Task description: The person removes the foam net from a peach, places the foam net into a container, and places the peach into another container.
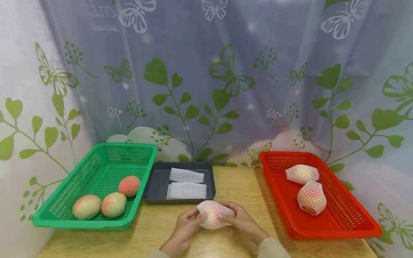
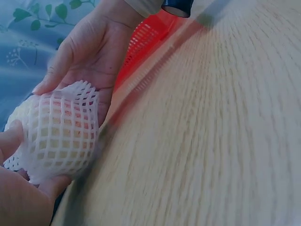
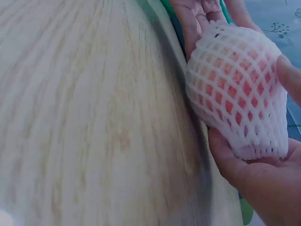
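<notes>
Between both hands, above the front of the table, is a peach point(image 1: 213, 215) inside a white foam net sleeve point(image 2: 61, 134). My left hand point(image 1: 186, 227) grips its left side, with the thumb on the front of the net. On the other side my right hand point(image 1: 243, 220) holds the sleeve's narrower end, thumb against the net. The right wrist view shows the peach's reddish skin point(image 3: 240, 84) through the mesh, with fingers of both hands around it. Just behind the hands, a dark grey tray point(image 1: 158, 199) bears two flat foam net sleeves point(image 1: 187, 190).
A green basket point(image 1: 80, 224) at the left holds three bare peaches point(image 1: 113, 204). The red basket point(image 1: 335, 234) at the right contains two peaches in net sleeves point(image 1: 311, 197). Behind the wooden table point(image 1: 238, 182) hangs a patterned curtain point(image 1: 200, 89).
</notes>
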Motion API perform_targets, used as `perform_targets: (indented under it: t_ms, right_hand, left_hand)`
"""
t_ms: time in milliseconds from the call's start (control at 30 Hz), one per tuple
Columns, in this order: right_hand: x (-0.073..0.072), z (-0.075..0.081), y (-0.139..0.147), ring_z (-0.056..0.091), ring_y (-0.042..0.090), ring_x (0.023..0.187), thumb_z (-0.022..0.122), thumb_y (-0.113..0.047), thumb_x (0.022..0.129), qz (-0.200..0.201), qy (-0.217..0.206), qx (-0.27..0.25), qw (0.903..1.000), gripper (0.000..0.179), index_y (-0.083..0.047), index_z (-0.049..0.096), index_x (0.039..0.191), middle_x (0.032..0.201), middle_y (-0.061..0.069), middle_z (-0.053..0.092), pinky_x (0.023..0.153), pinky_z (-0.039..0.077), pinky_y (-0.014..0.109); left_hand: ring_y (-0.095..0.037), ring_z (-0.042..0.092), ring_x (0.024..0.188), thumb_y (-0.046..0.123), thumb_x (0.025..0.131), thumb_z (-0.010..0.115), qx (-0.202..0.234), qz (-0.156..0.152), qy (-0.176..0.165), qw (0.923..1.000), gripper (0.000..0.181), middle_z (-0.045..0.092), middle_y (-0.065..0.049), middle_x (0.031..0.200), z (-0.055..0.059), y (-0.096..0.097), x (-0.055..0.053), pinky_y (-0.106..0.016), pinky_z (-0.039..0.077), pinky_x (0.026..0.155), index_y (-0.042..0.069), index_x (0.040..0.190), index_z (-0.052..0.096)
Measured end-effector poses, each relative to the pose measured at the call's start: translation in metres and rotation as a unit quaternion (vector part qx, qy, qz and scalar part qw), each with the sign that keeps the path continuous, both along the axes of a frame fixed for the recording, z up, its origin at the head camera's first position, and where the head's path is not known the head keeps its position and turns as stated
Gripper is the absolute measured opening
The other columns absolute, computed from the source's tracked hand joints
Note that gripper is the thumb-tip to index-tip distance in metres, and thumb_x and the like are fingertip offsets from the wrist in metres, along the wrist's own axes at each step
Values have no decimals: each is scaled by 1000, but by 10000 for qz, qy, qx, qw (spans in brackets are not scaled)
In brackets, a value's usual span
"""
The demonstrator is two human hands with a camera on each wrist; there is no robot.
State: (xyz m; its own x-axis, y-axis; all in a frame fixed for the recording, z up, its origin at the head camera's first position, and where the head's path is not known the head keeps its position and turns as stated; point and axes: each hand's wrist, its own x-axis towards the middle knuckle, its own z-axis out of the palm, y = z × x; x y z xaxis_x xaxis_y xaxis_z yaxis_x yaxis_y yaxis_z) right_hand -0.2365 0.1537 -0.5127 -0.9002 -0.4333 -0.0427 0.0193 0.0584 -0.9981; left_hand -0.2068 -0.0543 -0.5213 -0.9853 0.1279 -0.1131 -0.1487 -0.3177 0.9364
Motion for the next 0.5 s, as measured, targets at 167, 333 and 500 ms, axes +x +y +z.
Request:
perform_targets:
  t_ms: [167,333,500]
  right_hand:
    - [-3,-3,-2,57,18,107,67,-20,91,54,-145,60,9999,59,5,43,139,134,20,50,85,52,27]
    - [-6,-1,-5,55,21,110,69,-20,90,4,11,199,9998,61,6,43,138,134,22,50,87,51,27]
    - [-7,2,-8,49,26,119,69,-23,90,-99,276,606,9977,61,4,44,138,137,21,48,93,46,28]
  left_hand:
    - [-16,62,104,14,89,69,-56,126,-68,9999,62,56,-29,126,-5,-3,-2,-30,53,90,-22,131,40]
    - [-14,62,99,9,89,68,-55,183,-70,9998,58,59,-29,122,-8,-5,-4,-27,54,86,-24,129,40]
    - [-15,62,101,6,90,66,-3,191,-82,9998,58,56,-31,125,-11,-7,-6,-27,53,87,-24,130,39]
